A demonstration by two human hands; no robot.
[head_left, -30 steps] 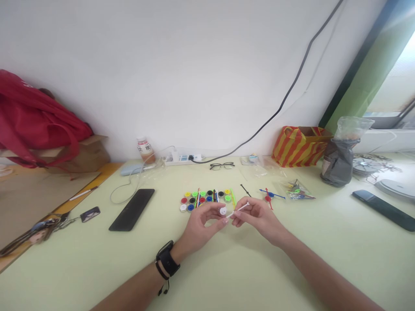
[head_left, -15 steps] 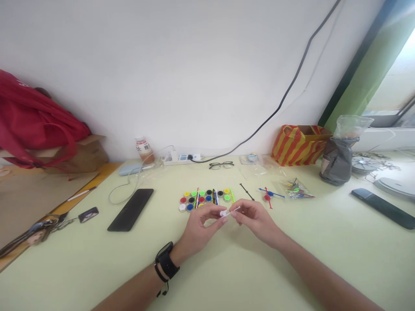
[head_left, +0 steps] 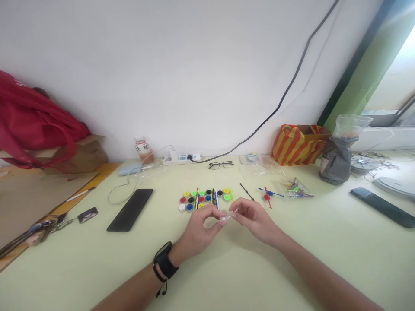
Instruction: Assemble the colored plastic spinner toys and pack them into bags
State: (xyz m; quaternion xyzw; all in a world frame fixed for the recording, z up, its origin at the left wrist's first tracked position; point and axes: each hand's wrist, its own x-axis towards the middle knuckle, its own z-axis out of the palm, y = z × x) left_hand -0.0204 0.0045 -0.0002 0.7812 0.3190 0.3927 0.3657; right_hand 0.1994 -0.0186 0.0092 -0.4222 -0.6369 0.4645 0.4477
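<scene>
Both hands work in front of the glasses (head_left: 221, 165), on the side nearer the person. The left hand (head_left: 199, 226) is closed to a pinch, thumb and forefinger gripping a small white piece (head_left: 227, 217). The right hand (head_left: 256, 221) pinches the same piece from its other end. It is held just above the table (head_left: 227, 276), straight in front of the glasses; whether it is one part or two joined is too small to tell.

To handle so thin a piece well, a light fingertip pinch seems best, with one hand steady while the other makes small adjustments. Any push should go along its length, since sideways force could bend it or flick it away.

In front of the glasses and toward their left, at least fourteen coloured discs (head_left: 208, 199) show, though the left hand may hide more. Among them stand several upright sticks (head_left: 217, 198), too bunched to count. In front and to the right are one lone black stick (head_left: 247, 191), then two crossed sticks (head_left: 271, 193), one red and one blue. Farther right of the glasses lies one clear packet (head_left: 296, 190) of small parts, not countable. Well to their left and nearer the person is one black phone (head_left: 130, 210).
</scene>
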